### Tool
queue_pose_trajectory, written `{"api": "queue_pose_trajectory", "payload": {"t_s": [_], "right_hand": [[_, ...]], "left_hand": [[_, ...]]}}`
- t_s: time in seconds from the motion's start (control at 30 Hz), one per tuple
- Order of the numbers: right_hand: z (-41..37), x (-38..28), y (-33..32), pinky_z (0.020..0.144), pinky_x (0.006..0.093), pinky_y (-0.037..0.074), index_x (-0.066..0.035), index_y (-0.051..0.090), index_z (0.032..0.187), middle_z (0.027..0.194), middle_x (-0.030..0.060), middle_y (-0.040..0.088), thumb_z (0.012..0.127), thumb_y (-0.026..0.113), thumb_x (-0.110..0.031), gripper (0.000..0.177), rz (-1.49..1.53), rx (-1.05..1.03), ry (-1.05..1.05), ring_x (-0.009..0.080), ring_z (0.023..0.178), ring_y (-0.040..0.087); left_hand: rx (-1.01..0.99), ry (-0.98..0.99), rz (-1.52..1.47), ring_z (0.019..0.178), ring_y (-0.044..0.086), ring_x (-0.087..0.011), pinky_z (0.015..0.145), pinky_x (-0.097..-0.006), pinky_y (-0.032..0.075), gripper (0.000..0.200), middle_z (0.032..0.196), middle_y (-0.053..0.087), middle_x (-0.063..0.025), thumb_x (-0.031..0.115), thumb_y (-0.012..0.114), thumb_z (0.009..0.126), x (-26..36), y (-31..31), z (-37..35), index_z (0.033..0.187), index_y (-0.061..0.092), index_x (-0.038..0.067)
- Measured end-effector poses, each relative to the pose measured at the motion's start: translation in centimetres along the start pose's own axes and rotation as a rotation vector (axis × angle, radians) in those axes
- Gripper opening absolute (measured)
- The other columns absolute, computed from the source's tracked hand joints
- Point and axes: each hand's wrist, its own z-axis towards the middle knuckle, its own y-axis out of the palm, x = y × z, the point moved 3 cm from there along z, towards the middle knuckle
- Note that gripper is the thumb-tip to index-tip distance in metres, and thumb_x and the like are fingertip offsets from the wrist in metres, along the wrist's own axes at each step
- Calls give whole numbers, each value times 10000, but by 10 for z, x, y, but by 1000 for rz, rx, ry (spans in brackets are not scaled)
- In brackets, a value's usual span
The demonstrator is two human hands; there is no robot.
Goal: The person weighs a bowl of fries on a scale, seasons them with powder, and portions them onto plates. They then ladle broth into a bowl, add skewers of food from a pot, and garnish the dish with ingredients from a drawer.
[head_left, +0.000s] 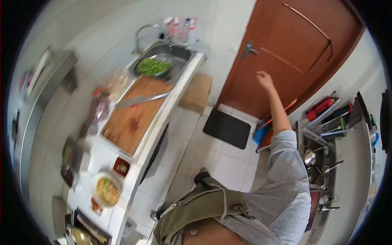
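My right hand is stretched out in front of the brown door, a little below and to the right of its metal lever handle. It is apart from the handle in the picture, with loosely bent fingers and nothing visible in them. The door looks shut. My left hand is out of view. To the left, a knife lies across a wooden cutting board that has a red stain on it. Beyond the board, a bowl of chopped greens sits in the sink.
A black mat lies before the door. The white counter along the left carries a bowl of food and a dish of red sauce. A cardboard box stands beside it. Metal racks with pans line the right wall.
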Motion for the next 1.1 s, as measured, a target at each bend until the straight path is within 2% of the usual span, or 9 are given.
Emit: {"api": "queue_pose_trajectory", "payload": {"t_s": [0.2, 0.33, 0.5, 0.67, 0.83, 0.87, 0.93, 1.0, 1.1], "right_hand": [[88, 27, -41, 897, 370, 413, -35, 530, 1120, 1139, 194, 532, 754, 592, -179, 398, -284, -72, -31, 300, 1061, 514], [173, 26, -52, 953, 386, 362, -12, 486, 1157, 1180, 229, 483, 737, 592, -158, 458, -254, 15, -86, 351, 1133, 432], [282, 62, -27, 981, 399, 334, 26, 437, 1183, 1198, 269, 451, 741, 561, -165, 497, -285, 21, -119, 388, 1184, 365], [381, 82, -28, 1016, 414, 308, -13, 347, 1278, 1258, 320, 367, 673, 650, -206, 704, -526, 62, -6, 409, 1238, 294], [419, 74, -25, 1023, 471, 281, -247, 279, 1365, 1458, 103, 129, 764, 478, 39, 694, -718, 235, -228, 354, 1300, 221], [435, 103, -11, 1027, 502, 255, -275, 259, 1373, 1469, 87, 77, 775, 471, 34, 706, -723, 356, -341, 372, 1309, 186], [434, 109, 3, 1053, 454, 240, -298, 115, 1402, 1466, 127, 36, 768, 465, 65, 811, -776, 444, -440, 366, 1320, 146], [436, 100, 1, 1074, 425, 210, -286, 20, 1408, 1459, 159, 18, 757, 466, 90, 874, -877, 358, -326, 366, 1325, 112], [453, 117, 5, 1083, 422, 195, -256, -9, 1410, 1458, 160, 14, 727, 482, 108, 917, -954, 365, -350, 361, 1330, 85]], "left_hand": [[-789, -386, -142, 928, 540, -269, 789, -393, 435, 381, 1075, 527, -162, 283, 551, 828, 104, 191, -35, 1083, 523, 2], [-1017, -639, -221, 920, 539, -253, 764, -384, 443, 390, 1081, 521, -144, 312, 555, 822, 138, 256, -35, 1083, 530, 23], [-1051, -778, -601, 910, 538, -233, 733, -373, 453, 402, 1087, 514, -121, 348, 560, 815, 177, 346, -14, 1082, 539, 49], [-967, -655, -654, 863, 522, -241, 679, -386, 441, 416, 1036, 521, -104, 420, 588, 755, 342, 446, 34, 1050, 574, 127], [-948, -637, -753, 887, 522, -256, 689, -419, 442, 428, 1058, 524, -109, 423, 599, 747, 504, 489, 30, 1067, 573, 141], [-1093, -61, -747, 977, 516, -290, 790, -452, 432, 527, 1120, 530, -140, 448, 603, 730, 582, 427, 42, 1144, 534, 129], [-1135, -353, -226, 1076, 488, -342, 906, -431, 397, 598, 1160, 533, -179, 460, 604, 723, 509, 564, 33, 1205, 493, 124], [-905, -245, -155, 1111, 476, -339, 948, -373, 378, 581, 1137, 543, -214, 431, 598, 740, 505, 566, 41, 1193, 498, 81], [-603, -627, -424, 924, 588, -278, 810, -332, 458, 387, 942, 625, -197, 300, 631, 726, 489, 546, 23, 994, 597, 23]]}}
